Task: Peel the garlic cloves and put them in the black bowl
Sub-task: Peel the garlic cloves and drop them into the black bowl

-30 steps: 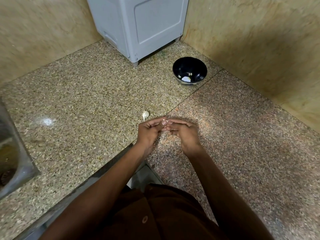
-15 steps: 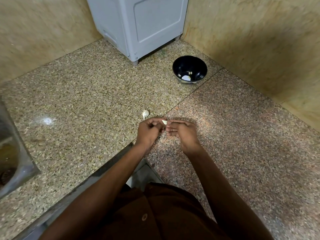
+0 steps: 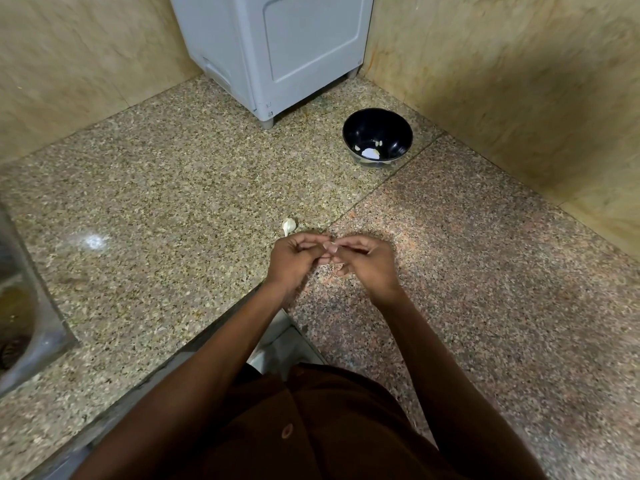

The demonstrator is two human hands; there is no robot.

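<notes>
- The left hand [image 3: 294, 259] and the right hand [image 3: 367, 261] are close together over the worktop [image 3: 173, 209], with their fingertips touching in the middle.
- Both hands have curled fingers and pinch one small thing between them. I think it is a garlic clove [image 3: 328, 247], but the fingers hide almost all of it.
- So I cannot tell which way that clove points or how its long side lies.
- I think the step now is peeling, with the skin being picked off this clove.
- Going left to right, a metal sink [image 3: 24, 341] sits at the far left edge.
- A second clove [image 3: 288, 225] lies on the worktop just past the left hand, not touching it. It looks like it has its skin on.
- Its long side runs mostly toward and away from the person. The thin tip points back at the person and the fat end points away.
- A grey box [image 3: 277, 50] stands at the back.
- The black bowl [image 3: 377, 138] is well past the hands, to the right, near the wall. It has a few small white bits inside.
- Next, I think the skin must come fully off, and then a hand must reach far forward and right to drop the clove in the bowl.
</notes>
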